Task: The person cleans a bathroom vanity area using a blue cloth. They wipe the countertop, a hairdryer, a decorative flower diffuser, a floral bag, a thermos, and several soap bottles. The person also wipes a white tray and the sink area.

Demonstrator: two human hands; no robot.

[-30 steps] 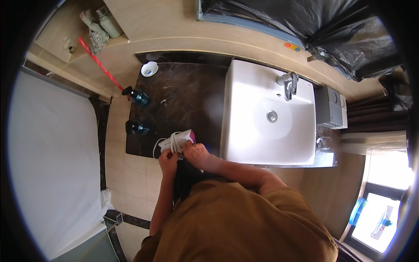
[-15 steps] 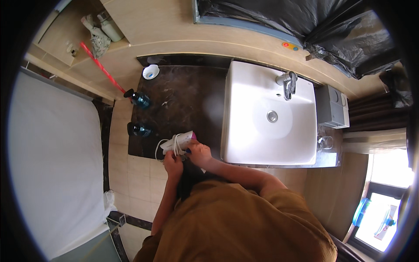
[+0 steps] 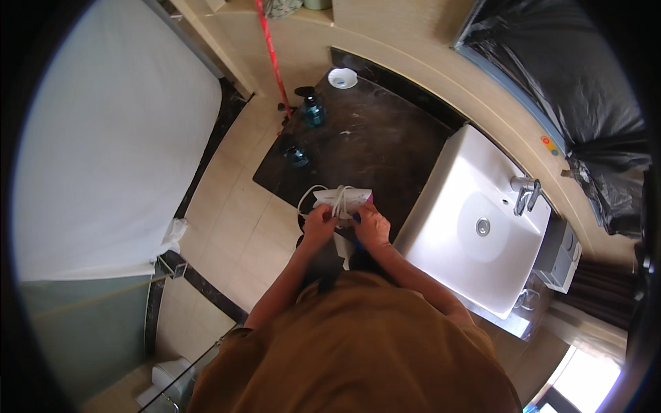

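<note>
A white hair dryer (image 3: 357, 195) with a pink end lies across in front of me, above the front edge of the dark counter. Its white cord (image 3: 339, 204) is looped around the body, and one loop sticks out to the left. My left hand (image 3: 319, 228) is closed on the cord and lower part of the dryer. On the other side, near the pink end, my right hand (image 3: 372, 227) grips the dryer with bent fingers. A small dark-blue spot shows by the right fingers; I cannot make out what it is.
On the dark marble counter (image 3: 385, 138) stand two blue pump bottles (image 3: 314, 113) and a small white dish (image 3: 342, 78). A white sink (image 3: 441, 220) with a chrome faucet (image 3: 527, 193) is at the right. Beyond it are a grey dispenser (image 3: 558, 255) and a clear glass (image 3: 529, 299).
My view has turned left, so the counter and sink appear rotated and shifted right. Both hands still hold the hair dryer, which now lies more level; my left hand has shifted slightly along the cord.
</note>
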